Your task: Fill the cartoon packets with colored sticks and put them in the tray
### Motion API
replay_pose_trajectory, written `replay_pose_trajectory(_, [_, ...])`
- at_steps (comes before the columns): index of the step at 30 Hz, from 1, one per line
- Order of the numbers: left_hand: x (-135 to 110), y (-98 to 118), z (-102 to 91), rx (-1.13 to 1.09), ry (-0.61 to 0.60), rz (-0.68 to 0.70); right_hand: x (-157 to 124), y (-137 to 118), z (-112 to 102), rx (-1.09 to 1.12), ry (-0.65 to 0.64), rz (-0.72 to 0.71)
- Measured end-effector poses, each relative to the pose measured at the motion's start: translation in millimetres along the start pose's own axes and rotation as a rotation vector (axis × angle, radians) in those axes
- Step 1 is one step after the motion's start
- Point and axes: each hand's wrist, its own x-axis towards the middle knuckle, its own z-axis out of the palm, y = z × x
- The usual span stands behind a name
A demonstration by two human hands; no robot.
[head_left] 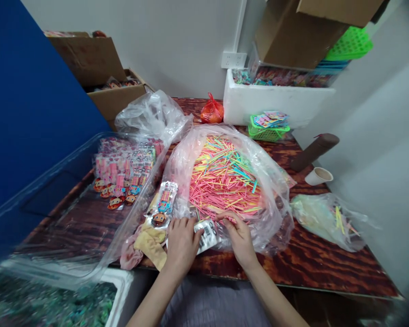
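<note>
My left hand [182, 243] is at the table's front edge, fingers curled and thumb pressed on a small silver packet [207, 234] with a barcode. My right hand [239, 238] is closed in a pinch on a few thin pink sticks [230, 219], just right of that packet. Behind both hands lies an open clear plastic bag [276, 200] with a heap of thin pink, yellow and blue sticks [225, 177]. A filled packet [164, 204] with a cartoon face lies beyond my left hand. Yellow and pink cloths [152, 243] are bunched to its left.
A clear tub [105, 240] on the left holds several filled packets [122, 172]. A paper cup [318, 176], a brown cylinder [313, 152] and a plastic bag [327, 220] stand or lie at right. Behind are a green basket [269, 133], white foam box [276, 102] and red bag [211, 110].
</note>
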Motion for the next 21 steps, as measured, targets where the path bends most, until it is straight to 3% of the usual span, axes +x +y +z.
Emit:
replay_pose_trajectory(4, [6,2,2.8,-0.035,-0.021,-0.024,-2,3,1,0.011,-0.012,-0.009])
replay_pose_trajectory(11, [14,-5,4.4,-0.350,-0.001,-0.133,-4,6,-1,0.034,-0.019,-0.040])
replay_pose_trajectory(21, [14,-15,4.5,-0.363,0.068,-0.071,-6,6,-1,0.057,-0.029,-0.022])
